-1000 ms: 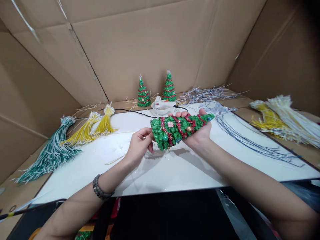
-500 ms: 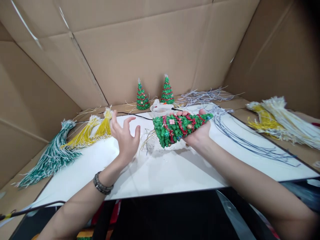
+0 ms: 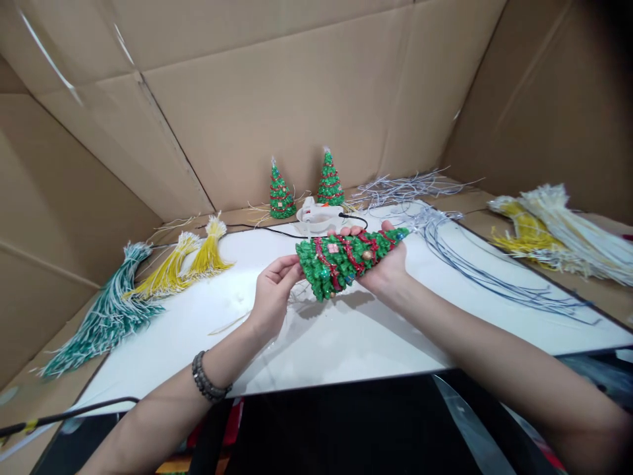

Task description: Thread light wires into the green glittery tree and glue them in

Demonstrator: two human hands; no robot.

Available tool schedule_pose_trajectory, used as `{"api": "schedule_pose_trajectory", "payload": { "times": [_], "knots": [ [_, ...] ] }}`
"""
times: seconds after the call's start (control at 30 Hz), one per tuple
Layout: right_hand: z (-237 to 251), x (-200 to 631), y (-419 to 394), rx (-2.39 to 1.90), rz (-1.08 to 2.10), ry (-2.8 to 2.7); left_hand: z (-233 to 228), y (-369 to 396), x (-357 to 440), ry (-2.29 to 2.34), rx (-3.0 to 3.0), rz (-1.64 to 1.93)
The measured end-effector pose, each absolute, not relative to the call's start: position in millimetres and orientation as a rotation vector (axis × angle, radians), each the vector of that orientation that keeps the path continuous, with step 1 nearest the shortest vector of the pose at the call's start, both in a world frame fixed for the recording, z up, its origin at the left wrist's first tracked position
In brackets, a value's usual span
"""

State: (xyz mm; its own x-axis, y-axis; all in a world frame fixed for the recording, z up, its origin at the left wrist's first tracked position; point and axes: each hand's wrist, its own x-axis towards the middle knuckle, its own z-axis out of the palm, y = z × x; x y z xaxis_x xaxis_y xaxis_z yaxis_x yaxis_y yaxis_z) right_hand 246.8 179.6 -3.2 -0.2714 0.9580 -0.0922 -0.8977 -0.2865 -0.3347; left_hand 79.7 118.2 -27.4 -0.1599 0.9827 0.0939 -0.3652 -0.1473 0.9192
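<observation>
A green Christmas tree figurine (image 3: 341, 260) with red garlands, a pink present and gold baubles lies tilted across my right hand (image 3: 383, 267). Its clear tip points right, and my right fingers curl round its far side. At the broad base on the left, my left hand (image 3: 277, 284) is closed in a pinch, fingertips touching or very near the edge. What those fingertips hold is hidden. Thin pale wires (image 3: 230, 324) show beside the left wrist, and fine strands hang below the base.
Two similar trees (image 3: 282, 191) (image 3: 330, 178) stand against the cardboard wall (image 3: 277, 86). Before them a white glue gun (image 3: 316, 212) rests in a dish. Teal wire bundles (image 3: 106, 316) and yellow ones (image 3: 165, 270) lie left; grey-blue wires (image 3: 475, 284) and white-yellow bundles (image 3: 573, 231) lie right.
My left hand, open and raised left of the tree before, has come down and right to the tree's base and closed. The tree in my right hand has shifted slightly left.
</observation>
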Motion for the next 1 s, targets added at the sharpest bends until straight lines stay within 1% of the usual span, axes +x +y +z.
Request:
{"api": "schedule_pose_trajectory", "payload": {
  "times": [0.27,0.47,0.6,0.73,1.0],
  "knots": [
    [-5,246,176,-0.306,1.864,-0.308,-27,115,82,0.892,1.065,1.313],
    [-8,249,177,-0.228,1.915,-0.407,-30,113,76,0.915,1.156,1.275],
    [-5,249,175,-0.181,1.926,-0.440,-25,108,75,0.810,1.125,1.243],
    [-3,252,175,-0.135,1.951,-0.512,-25,106,72,0.714,1.246,1.212],
    [-3,252,172,-0.094,2.091,-0.591,-36,95,72,0.627,1.450,0.978]
  ]
}}
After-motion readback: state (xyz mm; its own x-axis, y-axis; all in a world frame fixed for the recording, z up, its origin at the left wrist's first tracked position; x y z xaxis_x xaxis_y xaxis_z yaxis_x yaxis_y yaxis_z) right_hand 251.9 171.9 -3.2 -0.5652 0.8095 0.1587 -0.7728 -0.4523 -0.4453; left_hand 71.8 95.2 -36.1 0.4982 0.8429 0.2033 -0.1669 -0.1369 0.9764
